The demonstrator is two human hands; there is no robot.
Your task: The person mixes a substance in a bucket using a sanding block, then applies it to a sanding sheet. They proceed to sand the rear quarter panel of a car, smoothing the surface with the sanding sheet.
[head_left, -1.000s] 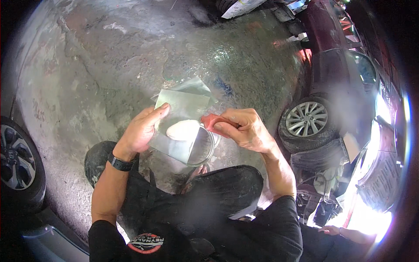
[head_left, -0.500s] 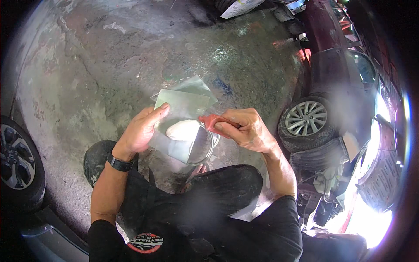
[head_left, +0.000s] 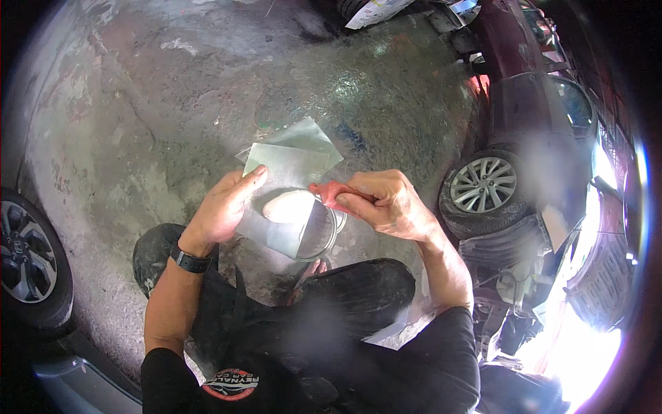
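My left hand (head_left: 224,210) grips the edge of a flat, pale, shiny sheet (head_left: 286,162), thumb on top and fingers underneath. A mound of smooth white paste (head_left: 288,206) lies on the sheet's lower half, bright in the light. My right hand (head_left: 388,205) is closed around a crumpled soft red tube (head_left: 332,194), pinching it, its tip at the paste's right upper edge. Whether anything comes out of the tip is too small to tell. Below the sheet's right side is a round open can (head_left: 334,231), partly hidden by the sheet.
Another thin sheet (head_left: 314,138) shows beyond the held one. A car with a silver-spoked wheel (head_left: 483,185) stands to the right, parts of its front exposed. At the left is another wheel (head_left: 27,252). Stained concrete floor (head_left: 172,110) surrounds my bent knees (head_left: 372,283).
My right hand and the red tube have shifted slightly left, and the tube's tip sits a little farther over the paste. My left hand and the sheet stay nearly still.
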